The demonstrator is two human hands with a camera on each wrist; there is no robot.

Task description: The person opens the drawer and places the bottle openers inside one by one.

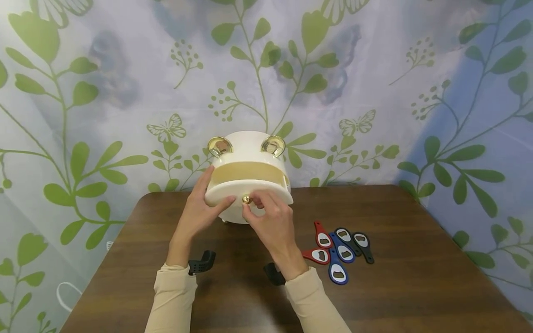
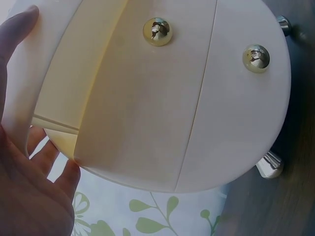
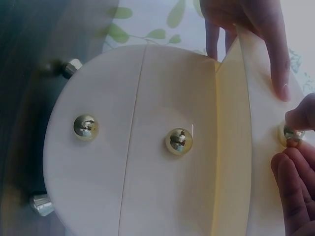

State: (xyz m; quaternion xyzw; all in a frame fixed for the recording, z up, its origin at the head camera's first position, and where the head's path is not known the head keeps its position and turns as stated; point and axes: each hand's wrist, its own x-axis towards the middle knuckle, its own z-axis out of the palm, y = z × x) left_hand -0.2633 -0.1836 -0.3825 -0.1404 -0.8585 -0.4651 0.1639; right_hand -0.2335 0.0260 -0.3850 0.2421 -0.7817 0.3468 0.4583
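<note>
A white rounded drawer box (image 1: 247, 139) with gold ears stands at the table's back. Its top drawer (image 1: 220, 189) is pulled out, showing a cream inside. The right hand (image 1: 275, 222) pinches the drawer's gold knob (image 3: 290, 133) between thumb and fingers. At the box's left side, the left hand (image 1: 197, 208) has its thumb against the drawer front and its other fingers along the side. The left wrist view shows those fingertips touching the box's side edge. Two lower drawers look closed, with a gold middle knob (image 2: 157, 32) and bottom knob (image 2: 256, 58).
Right of the box, several bottle openers lie in a loose group, including a red opener (image 1: 322, 238), a blue opener (image 1: 338, 273) and a black opener (image 1: 364, 245). The brown wooden table (image 1: 395, 286) backs onto a leaf-patterned curtain (image 1: 374, 60).
</note>
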